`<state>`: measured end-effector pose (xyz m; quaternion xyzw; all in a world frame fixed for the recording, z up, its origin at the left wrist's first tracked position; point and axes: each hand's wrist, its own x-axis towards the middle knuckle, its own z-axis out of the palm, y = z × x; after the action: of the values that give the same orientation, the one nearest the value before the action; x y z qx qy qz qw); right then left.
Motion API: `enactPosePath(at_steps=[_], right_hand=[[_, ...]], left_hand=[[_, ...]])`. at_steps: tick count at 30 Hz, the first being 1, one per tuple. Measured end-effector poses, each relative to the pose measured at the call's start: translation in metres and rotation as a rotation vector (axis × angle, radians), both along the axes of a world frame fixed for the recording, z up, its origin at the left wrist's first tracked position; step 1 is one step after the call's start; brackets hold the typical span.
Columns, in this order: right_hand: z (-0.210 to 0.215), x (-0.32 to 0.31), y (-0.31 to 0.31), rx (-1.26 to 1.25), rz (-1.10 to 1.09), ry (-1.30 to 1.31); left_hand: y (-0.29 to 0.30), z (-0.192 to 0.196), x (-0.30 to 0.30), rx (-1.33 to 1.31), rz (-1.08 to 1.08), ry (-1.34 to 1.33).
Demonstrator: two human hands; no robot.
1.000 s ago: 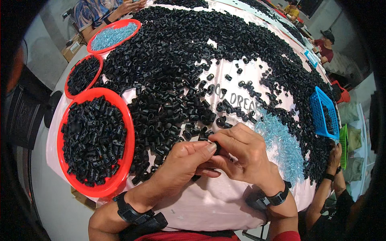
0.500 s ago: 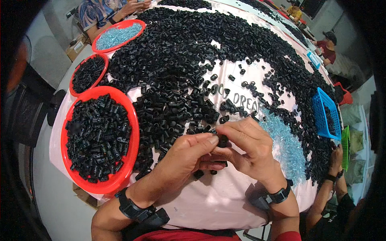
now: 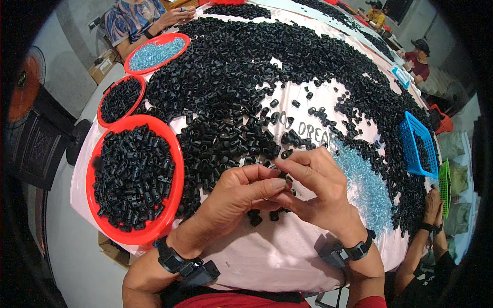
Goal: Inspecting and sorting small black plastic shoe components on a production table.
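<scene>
My left hand (image 3: 241, 192) and my right hand (image 3: 318, 182) meet above the near part of the table, both closed with their fingertips touching. A small black plastic part (image 3: 289, 180) shows partly between the fingers; most of it is hidden. Thumb and forefinger are pinched together on each hand. Just beyond and beneath them lie loose black tubular plastic parts (image 3: 221, 138), heaped across the table. To the left of my left hand stands a red basin (image 3: 179, 179) full of similar black parts.
Two smaller red basins stand behind it, one with thin black pieces (image 3: 121, 100), one with clear bluish pieces (image 3: 157, 54). A pile of clear bluish pieces (image 3: 359, 179) lies at right. Near the right edge are a blue basket (image 3: 411, 146), a green basket (image 3: 446, 190) and a co-worker's hands (image 3: 433, 208).
The view has shifted slightly, so the basins sit farther right and lower. My fingers have shifted a little around the small part, which shows less between them.
</scene>
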<state>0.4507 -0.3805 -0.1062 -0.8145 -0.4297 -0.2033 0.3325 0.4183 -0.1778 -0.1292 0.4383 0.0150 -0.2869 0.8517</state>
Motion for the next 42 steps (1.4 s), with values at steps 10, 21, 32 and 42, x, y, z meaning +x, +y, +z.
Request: enactPosePath(at_steps=[10,21,32,42], right_hand=[[-0.003,0.001,0.002,0.009,-0.006,0.042],[0.006,-0.003,-0.001,0.109,0.054,0.044],[0.008,-0.005,0.003,0.167,0.12,0.022],[0.005,-0.006,0.001,0.09,0.121,0.0]], left_hand=[[-0.003,-0.001,-0.001,0.129,0.124,-0.096],[0.003,0.011,-0.012,0.181,0.284,-0.224],[0.001,0.017,-0.021,0.322,0.106,-0.326],[0.004,0.022,-0.031,0.309,0.148,-0.206]])
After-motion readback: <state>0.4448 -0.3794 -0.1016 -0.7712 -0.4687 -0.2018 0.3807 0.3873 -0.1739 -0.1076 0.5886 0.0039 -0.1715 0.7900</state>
